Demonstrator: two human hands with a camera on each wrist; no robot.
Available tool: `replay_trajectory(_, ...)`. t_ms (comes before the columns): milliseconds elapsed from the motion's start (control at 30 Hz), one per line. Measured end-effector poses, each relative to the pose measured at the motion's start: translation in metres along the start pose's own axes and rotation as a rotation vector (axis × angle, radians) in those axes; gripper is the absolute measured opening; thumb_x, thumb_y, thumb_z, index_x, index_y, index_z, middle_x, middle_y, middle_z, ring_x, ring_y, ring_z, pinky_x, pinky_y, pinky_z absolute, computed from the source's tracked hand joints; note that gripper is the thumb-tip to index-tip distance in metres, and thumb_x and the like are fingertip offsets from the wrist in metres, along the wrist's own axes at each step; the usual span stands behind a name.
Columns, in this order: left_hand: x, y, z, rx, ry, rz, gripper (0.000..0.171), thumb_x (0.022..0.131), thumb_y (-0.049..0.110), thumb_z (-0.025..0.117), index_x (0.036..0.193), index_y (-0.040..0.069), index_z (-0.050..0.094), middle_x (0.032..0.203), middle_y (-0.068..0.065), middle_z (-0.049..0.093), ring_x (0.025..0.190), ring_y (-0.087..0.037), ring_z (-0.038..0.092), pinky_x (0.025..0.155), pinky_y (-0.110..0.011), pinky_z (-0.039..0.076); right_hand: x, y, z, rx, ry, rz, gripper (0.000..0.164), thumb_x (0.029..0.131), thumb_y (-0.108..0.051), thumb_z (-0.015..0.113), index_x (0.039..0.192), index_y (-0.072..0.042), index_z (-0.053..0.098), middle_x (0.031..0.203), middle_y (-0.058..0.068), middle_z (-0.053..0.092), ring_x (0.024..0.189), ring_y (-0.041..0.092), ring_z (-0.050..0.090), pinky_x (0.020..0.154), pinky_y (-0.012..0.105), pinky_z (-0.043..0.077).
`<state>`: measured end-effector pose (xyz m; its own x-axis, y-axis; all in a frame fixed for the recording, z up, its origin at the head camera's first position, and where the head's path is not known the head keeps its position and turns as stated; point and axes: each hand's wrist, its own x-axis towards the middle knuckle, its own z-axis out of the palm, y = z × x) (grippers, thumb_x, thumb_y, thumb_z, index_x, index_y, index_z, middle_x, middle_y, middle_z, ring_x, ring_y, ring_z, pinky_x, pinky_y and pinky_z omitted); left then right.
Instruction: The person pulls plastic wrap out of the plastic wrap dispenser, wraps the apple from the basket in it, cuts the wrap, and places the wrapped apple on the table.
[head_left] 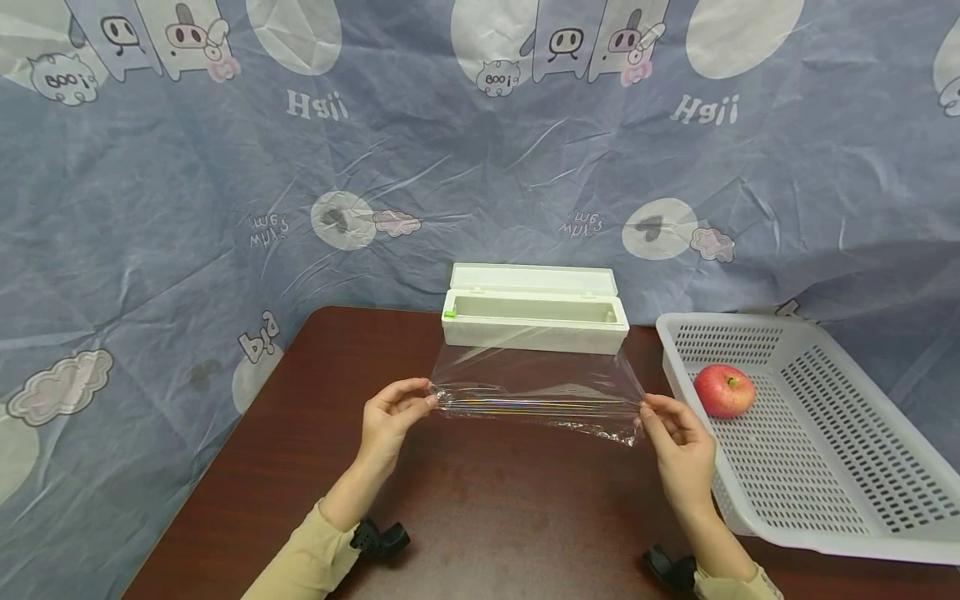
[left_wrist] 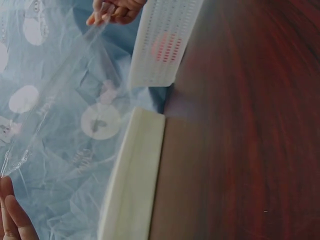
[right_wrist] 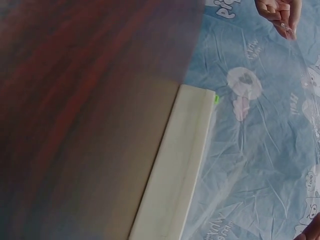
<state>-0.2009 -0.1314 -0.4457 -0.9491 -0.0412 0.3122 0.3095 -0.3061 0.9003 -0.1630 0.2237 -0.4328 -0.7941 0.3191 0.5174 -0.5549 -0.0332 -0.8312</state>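
A clear sheet of plastic wrap (head_left: 532,387) stretches toward me from a white cling film dispenser box (head_left: 536,335), whose lid (head_left: 532,277) stands raised at the back. At the sheet's near left corner, my left hand (head_left: 390,421) pinches the film between thumb and fingers. My right hand (head_left: 681,450) pinches the near right corner the same way. Between the hands the front edge is bunched and wrinkled, held above the table. In the left wrist view the film (left_wrist: 55,85) runs taut from the left fingers (left_wrist: 17,217) up to the right hand (left_wrist: 120,11).
A white perforated basket (head_left: 817,533) stands on the right, close beside my right hand, with a red apple (head_left: 724,391) in it. The dark brown table (head_left: 480,508) ends at a patterned grey-blue cloth (head_left: 480,167) behind the box. A small green piece (head_left: 450,314) sits on the box's left end.
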Motion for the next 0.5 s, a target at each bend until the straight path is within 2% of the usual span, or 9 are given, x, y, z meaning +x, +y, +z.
replay_trajectory(133,-0.003,-0.005,-0.002,0.020,0.005,-0.039,0.037,0.077,-0.008,0.071,0.109,-0.018,0.056,0.096,-0.001,0.068,0.072,-0.011,0.065,0.069,-0.029,0.055,-0.005,0.003,-0.002,-0.017,-0.015,0.015,0.018,0.086,0.013,0.057,0.103,0.019,0.057,0.085,0.002,0.067,0.068,0.009,0.064,0.064,0.015,0.051)
replay_trajectory(500,-0.009,-0.016,-0.005,0.075,0.009,-0.136,0.037,0.076,-0.004,0.073,0.109,-0.013,0.060,0.097,0.001,0.068,0.070,-0.011,0.065,0.066,-0.024,0.053,-0.015,0.014,-0.009,-0.050,0.016,0.116,0.019,0.086,0.011,0.059,0.103,0.019,0.057,0.081,0.004,0.066,0.064,0.010,0.063,0.062,0.018,0.051)
